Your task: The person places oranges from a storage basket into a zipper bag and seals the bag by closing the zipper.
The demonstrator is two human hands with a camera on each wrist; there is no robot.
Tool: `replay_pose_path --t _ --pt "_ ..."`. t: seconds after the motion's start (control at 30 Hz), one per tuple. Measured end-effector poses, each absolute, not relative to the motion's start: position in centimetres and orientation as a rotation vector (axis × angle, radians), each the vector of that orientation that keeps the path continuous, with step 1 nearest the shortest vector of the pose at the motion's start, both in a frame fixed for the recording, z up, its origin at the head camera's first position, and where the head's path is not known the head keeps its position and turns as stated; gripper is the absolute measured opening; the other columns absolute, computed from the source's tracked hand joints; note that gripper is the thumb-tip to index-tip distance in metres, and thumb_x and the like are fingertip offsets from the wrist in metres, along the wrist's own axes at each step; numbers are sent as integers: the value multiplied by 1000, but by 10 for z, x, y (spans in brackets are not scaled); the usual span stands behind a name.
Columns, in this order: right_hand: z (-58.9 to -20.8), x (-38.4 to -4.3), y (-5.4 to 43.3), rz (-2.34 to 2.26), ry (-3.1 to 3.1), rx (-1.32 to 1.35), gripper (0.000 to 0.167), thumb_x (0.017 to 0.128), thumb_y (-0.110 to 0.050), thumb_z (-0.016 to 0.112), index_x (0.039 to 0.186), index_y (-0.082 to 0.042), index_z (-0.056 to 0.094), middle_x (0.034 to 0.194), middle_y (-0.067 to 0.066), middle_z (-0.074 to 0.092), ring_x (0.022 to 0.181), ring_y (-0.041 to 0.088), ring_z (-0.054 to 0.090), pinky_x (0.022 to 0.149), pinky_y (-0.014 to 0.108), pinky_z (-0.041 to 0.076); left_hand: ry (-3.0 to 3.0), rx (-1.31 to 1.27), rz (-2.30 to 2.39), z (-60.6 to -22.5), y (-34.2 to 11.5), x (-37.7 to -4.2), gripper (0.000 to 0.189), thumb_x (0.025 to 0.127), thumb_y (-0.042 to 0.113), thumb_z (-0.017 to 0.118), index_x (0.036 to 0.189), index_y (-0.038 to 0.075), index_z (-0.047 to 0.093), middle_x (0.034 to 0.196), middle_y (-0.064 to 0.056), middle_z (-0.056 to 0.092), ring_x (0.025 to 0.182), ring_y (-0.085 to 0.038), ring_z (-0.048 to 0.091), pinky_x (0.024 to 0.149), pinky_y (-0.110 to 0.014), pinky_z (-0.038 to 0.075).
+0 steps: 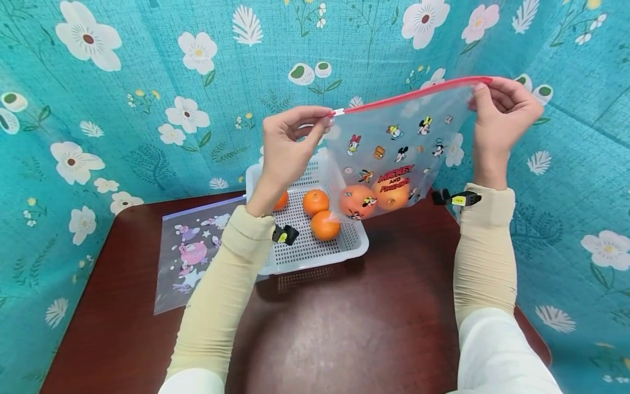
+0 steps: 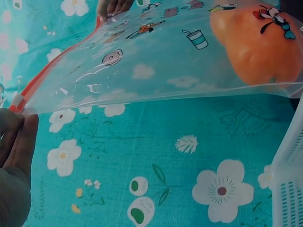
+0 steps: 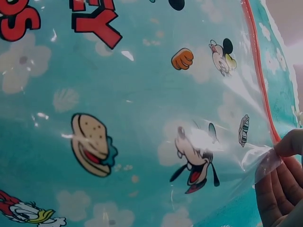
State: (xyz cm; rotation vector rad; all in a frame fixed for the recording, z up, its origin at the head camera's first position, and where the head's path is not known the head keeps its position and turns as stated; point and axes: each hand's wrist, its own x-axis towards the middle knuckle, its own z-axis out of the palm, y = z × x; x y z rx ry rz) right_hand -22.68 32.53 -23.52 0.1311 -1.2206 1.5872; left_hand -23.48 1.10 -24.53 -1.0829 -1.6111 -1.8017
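Note:
A clear zip bag (image 1: 374, 131) with cartoon prints and a red top strip hangs stretched between both hands, tilted up to the right. Two oranges (image 1: 357, 201) lie at its bottom. My left hand (image 1: 290, 145) pinches the top left corner, right by the white slider (image 1: 338, 111). The other top corner is pinched by my right hand (image 1: 507, 112). In the left wrist view the slider (image 2: 18, 100) sits at the fingertips. The right wrist view shows thumb and fingers of the right hand (image 3: 279, 184) on the bag's corner.
Behind and below the bag, a white plastic basket (image 1: 295, 265) holds several oranges (image 1: 326, 225). A second printed zip bag (image 1: 192, 251) with a purple strip lies flat to its left on the dark wooden table (image 1: 354, 323). Floral teal cloth (image 1: 147, 65) hangs behind.

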Motion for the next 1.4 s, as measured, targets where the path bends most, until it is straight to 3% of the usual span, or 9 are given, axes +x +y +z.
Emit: replay_pose_path --t 0.7,0.87,1.4 --pt "-255 -244 355 1622 -1144 61 3 89 8 69 90 9 71 78 19 67 61 23 61 67 28 54 -1737 -1060 -1863 -253 43 -246 13 93 -7 65 102 -10 75 101 -22 75 89 -19 75 83 -35 60" --pt "-257 -247 358 1614 -1172 -7 9 93 7 64 89 3 71 82 17 67 64 22 61 70 29 53 -1769 -1056 -1856 -255 49 -247 13 94 -7 65 102 -10 75 101 -22 75 88 -20 75 83 -34 60" --pt "-267 -235 353 1590 -1164 -66 14 95 11 54 92 5 66 79 12 58 63 19 51 70 32 45 -1840 -1085 -1845 -272 63 -243 14 93 -2 68 104 -6 76 102 -19 76 90 -20 75 81 -29 60"
